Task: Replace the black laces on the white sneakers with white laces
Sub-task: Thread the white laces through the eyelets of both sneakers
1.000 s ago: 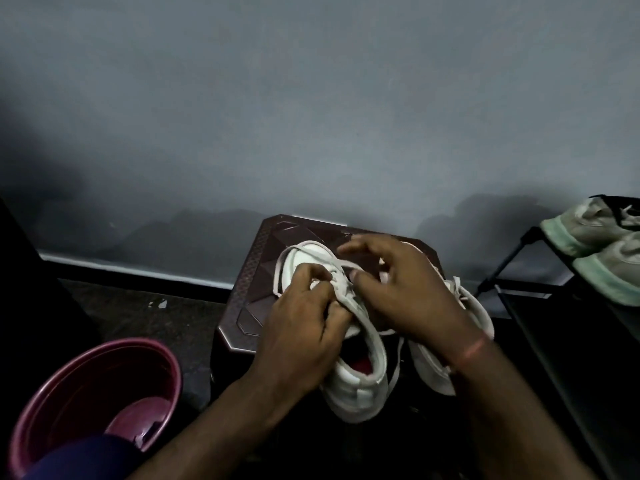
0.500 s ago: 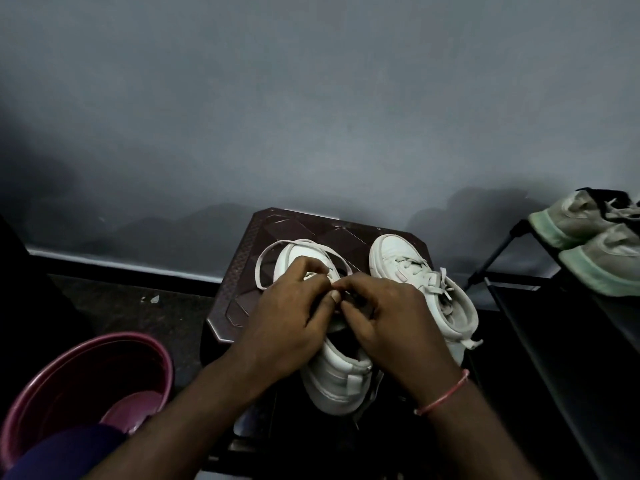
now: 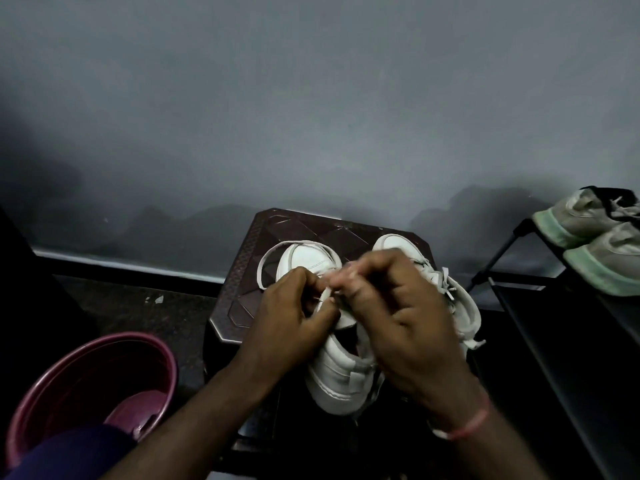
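Under my hands stands a dark brown plastic stool [image 3: 277, 233] with a patterned top, set on a dark floor against a dull grey wall [image 3: 311, 116]. Closest to me, left of my left forearm, a bit of blue cloth [image 3: 69, 452] shows at the lower edge. Just beyond it sits a round maroon plastic tub [image 3: 93, 362] on the floor. A thin pink thread band [image 3: 472, 422] circles my right wrist.

The nearer white high-top sneaker [image 3: 343, 379] stands on the stool with its heel toward me, directly below both hands. My left hand [image 3: 294, 313] is curled tight, thumb and fingers pinching a flat white lace [image 3: 322, 299] over the sneaker's tongue. My right hand [image 3: 398, 317] meets it knuckle to knuckle, fingers curled in a pinch on the same lace; its fingertips [image 3: 346, 271] are blurred. Beyond my left hand the lace sweeps out in a wide loop around the toe.

A second white sneaker [image 3: 464, 306] lies just right of my right hand, partly hidden by it, already threaded with white lacing.

Farther right, well apart from the stool, a black metal shoe rack [image 3: 512, 306] carries a pair of grey sneakers with pale green soles [image 3: 588, 223].
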A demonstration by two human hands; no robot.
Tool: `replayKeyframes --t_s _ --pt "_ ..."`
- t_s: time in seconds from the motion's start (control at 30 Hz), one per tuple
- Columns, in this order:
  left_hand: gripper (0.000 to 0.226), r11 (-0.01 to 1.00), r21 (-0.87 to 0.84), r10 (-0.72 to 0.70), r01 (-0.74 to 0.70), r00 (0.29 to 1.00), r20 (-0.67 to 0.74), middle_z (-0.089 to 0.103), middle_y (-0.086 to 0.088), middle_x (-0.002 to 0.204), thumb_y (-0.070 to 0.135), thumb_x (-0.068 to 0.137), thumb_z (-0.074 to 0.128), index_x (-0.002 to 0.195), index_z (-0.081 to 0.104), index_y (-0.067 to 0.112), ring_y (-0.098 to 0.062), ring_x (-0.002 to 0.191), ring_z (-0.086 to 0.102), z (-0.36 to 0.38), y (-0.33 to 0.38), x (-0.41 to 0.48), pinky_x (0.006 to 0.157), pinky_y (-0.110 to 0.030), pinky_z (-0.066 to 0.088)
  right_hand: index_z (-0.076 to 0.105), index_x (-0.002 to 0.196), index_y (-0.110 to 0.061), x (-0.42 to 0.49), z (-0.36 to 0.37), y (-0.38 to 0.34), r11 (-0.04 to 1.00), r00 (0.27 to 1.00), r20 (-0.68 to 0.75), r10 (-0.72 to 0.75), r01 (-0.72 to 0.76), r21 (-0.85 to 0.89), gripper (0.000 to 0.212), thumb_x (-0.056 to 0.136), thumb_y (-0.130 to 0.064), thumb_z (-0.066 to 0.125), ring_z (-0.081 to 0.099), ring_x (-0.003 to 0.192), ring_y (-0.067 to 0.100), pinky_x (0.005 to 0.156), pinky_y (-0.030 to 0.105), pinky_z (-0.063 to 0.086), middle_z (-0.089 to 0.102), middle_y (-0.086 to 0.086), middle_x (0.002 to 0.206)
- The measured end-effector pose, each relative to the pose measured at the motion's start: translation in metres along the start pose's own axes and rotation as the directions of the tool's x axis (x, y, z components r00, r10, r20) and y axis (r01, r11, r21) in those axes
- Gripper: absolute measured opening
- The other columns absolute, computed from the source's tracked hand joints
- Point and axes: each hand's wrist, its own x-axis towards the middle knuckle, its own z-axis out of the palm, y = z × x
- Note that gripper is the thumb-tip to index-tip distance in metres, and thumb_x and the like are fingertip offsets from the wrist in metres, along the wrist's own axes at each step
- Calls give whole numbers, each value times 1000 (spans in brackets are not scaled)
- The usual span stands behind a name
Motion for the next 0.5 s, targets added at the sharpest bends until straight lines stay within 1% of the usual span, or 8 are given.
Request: replayKeyframes --t_s 0.03,0.07,0.1,0.2,0.27,0.3,0.4,0.5 --pt "14 1000 16 -16 16 1000 -14 55 11 59 34 73 65 70 54 26 -1 53 50 -1 0 2 52 -11 34 57 91 -18 2 -2 -13 988 999 -33 20 -15 154 5 95 -14 57 69 83 16 73 40 58 70 1 88" --pt "14 999 33 -40 41 999 -23 56 10 56 30 72 69 68 57 24 0 50 49 -1 0 2 50 -10 33 57 90 -17 4 -4 -21 981 998 -61 23 -11 194 6 94 -13 57 67 72 15 65 34 57 69 2 83" --pt "15 997 43 -70 71 997 -33 59 8 56 27 72 72 67 61 20 0 48 49 -2 1 2 49 -10 33 58 89 -16 7 -6 -21 987 997 -73 30 -19 157 5 93 -13 58 64 67 12 62 28 54 67 1 80" --pt "14 990 11 -143 144 988 -59 65 5 57 25 76 74 68 67 17 -1 48 54 -6 3 -1 49 -16 40 67 86 -20 11 -2 3 979 987 12 162 -159 -127 9 90 -12 67 63 72 6 64 21 49 66 -5 83" --pt "19 975 -70 -216 213 975 -41 68 4 60 35 75 71 67 67 19 -8 55 63 -10 2 -2 55 -30 52 70 84 -24 8 7 17 908 968 54 243 -208 -365 10 87 -14 69 61 79 4 68 13 44 63 -9 86" --pt "21 965 -105 -243 240 970 -17 69 3 62 40 73 68 68 68 19 -13 59 66 -12 1 -2 59 -37 56 72 86 -23 6 10 21 875 969 51 241 -194 -445 10 86 -13 69 60 81 3 69 12 43 63 -9 87" --pt "20 954 -141 -260 265 964 51 70 -2 65 36 73 62 70 69 17 -26 66 68 -18 -3 0 65 -47 56 70 94 -21 6 13 19 836 976 51 212 -154 -526 14 85 -11 66 61 82 8 74 20 46 66 -5 88" --pt "17 943 -191 -257 271 962 97 71 -6 68 28 76 60 73 69 14 -32 70 68 -20 -4 0 66 -49 54 52 100 -27 8 16 12 811 975 39 221 -161 -562 22 86 -14 63 62 78 13 74 34 49 65 -7 82"
